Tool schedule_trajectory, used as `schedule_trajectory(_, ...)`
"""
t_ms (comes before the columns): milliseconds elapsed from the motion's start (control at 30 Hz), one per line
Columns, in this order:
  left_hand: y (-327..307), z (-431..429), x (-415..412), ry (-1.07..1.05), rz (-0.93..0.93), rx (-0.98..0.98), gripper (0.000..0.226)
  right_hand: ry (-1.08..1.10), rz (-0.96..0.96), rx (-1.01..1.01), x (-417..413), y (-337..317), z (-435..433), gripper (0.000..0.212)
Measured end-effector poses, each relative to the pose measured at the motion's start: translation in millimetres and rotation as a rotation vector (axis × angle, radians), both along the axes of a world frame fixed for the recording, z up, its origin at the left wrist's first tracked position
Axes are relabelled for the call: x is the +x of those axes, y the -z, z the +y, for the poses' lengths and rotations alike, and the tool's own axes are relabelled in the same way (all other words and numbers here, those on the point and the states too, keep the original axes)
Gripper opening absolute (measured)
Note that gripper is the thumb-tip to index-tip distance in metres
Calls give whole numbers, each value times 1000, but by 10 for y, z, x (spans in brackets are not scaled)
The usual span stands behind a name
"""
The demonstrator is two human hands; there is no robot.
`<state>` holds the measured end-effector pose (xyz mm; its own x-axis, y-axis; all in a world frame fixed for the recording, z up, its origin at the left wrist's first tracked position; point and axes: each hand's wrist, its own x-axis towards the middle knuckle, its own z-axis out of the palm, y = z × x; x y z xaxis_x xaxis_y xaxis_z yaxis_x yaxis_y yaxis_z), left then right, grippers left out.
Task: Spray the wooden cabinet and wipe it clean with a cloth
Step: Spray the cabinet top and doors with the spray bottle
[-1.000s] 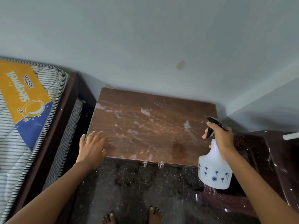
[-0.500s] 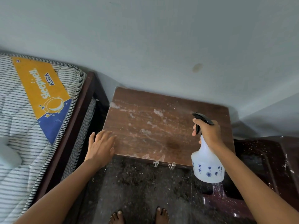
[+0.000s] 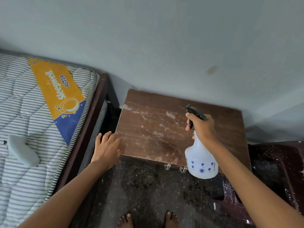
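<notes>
The wooden cabinet (image 3: 156,116) stands against the wall, its brown top streaked with white dusty patches and a dark stain near the front. My right hand (image 3: 203,127) grips the neck of a white spray bottle (image 3: 201,163) with blue flower prints and a black trigger head, held over the cabinet's front right part. My left hand (image 3: 107,147) rests flat, fingers apart, on the cabinet's front left corner. A pale folded cloth (image 3: 21,150) lies on the mattress far to the left.
A striped mattress (image 3: 32,112) with a yellow and blue label lies on a dark bed frame (image 3: 92,116) left of the cabinet. A dark maroon speckled object (image 3: 276,170) sits at the right. My bare feet (image 3: 148,219) stand on the dark speckled floor.
The view has swung left, so the cabinet sits further right and more mattress with the cloth shows. My right hand with the bottle has moved left over the cabinet top.
</notes>
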<state>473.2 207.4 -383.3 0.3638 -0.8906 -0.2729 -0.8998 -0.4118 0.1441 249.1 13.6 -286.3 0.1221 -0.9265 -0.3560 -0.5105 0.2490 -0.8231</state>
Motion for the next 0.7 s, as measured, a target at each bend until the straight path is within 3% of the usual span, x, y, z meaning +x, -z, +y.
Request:
schedule_trajectory(567,-9,124,102,1,6,-24,43,-233,-10,132,385,37,419,23)
schedule_trajectory(700,-15,133,112,-11,11,-37,42,-343,69,117,361,76,515,24)
